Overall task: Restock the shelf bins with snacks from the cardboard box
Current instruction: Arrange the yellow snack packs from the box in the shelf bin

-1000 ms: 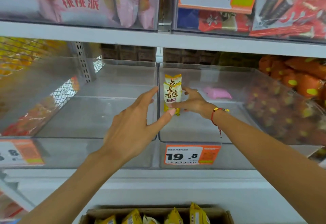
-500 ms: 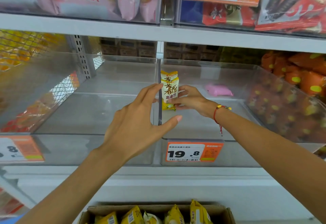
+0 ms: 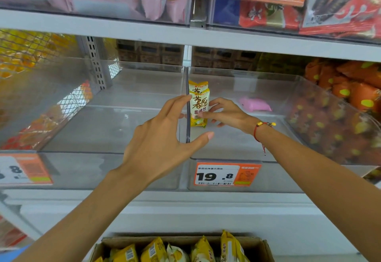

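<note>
I see both hands raised to the middle shelf. The right hand (image 3: 223, 113) pinches a yellow-and-white snack packet (image 3: 199, 104), holding it upright inside the clear right-hand bin (image 3: 247, 154), close against the bin's left wall. The left hand (image 3: 162, 138) is spread with straight fingers and holds nothing; it straddles the divider between the two bins, fingertips near the packet. A small pink packet (image 3: 255, 105) lies further back in the same bin. An orange price tag (image 3: 226, 174) reading 19.8 sits on the bin's front. Below, the cardboard box (image 3: 266, 249) holds more yellow packets (image 3: 153, 251).
</note>
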{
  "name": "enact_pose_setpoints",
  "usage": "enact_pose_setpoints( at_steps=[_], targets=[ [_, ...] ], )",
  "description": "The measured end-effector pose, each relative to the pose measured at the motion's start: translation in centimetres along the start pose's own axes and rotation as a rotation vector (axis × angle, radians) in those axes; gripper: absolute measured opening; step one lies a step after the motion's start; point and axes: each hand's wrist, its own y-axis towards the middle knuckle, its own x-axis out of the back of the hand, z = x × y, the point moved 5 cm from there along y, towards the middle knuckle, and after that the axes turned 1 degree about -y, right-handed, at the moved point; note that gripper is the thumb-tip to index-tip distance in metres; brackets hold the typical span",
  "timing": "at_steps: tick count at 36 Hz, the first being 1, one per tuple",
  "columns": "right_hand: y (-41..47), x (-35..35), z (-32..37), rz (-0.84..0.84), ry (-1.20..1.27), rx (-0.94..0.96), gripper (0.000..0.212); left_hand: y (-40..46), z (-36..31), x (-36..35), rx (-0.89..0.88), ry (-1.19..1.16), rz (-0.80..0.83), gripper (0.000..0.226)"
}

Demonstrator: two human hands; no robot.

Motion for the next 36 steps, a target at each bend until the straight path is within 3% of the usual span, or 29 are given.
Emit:
enact_pose_setpoints(
  at_steps=[10,16,20,22,27,30,33,36],
  targets=[
    [-3.4,1.7,1.0,0.068,-0.173,-0.002,0.058,-0.1,0.0,0.2,0.023,0.023,-0.014,0.079],
    [-10.7,3.0,3.8,-0.049,-0.287,0.248,0.027,-1.8,-0.8,2.1,0.009,0.035,-0.147,0.069],
    [-17.4,3.7,6.2,-0.219,-0.418,0.463,0.021,-5.3,-1.8,4.4,-0.101,0.072,-0.325,0.039],
    [-20.4,3.5,6.7,-0.240,-0.465,0.512,0.019,-7.2,-2.1,4.7,-0.133,0.080,-0.338,0.028],
    [-24.8,0.5,4.8,-0.080,-0.474,0.438,0.015,-12.4,-2.7,4.2,-0.173,0.114,-0.277,0.022],
    [-26.3,-2.3,2.1,0.070,-0.452,0.297,0.011,-15.7,-1.8,3.1,-0.122,0.107,-0.220,0.020],
    [-27.4,-5.1,-1.0,0.162,-0.431,0.183,0.010,-18.2,-0.2,0.8,0.032,0.166,-0.033,0.018],
    [-28.5,-7.5,-3.9,0.244,-0.474,0.092,0.015,-20.4,2.5,-1.8,0.337,0.161,0.228,0.031]
  ],
)
